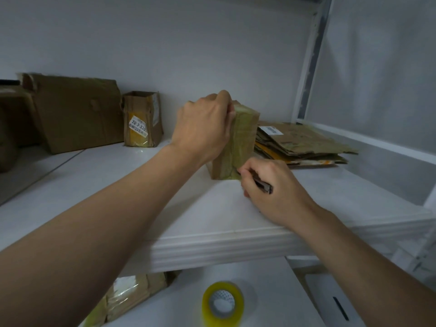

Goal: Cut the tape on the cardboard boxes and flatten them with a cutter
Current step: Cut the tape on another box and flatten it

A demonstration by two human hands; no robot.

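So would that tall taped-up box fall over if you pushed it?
Probably yes: the taped cardboard box stands on a narrow end, taller than its base, and the left hand grips its top, likely steadying it. Its glossy tape wrap may feel slippery. It looks small, so it is likely light.

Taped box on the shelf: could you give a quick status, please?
Left hand grips upright taped box at top. Right hand holds cutter, tip at lower edge. Flattened stack behind, not obstructing.
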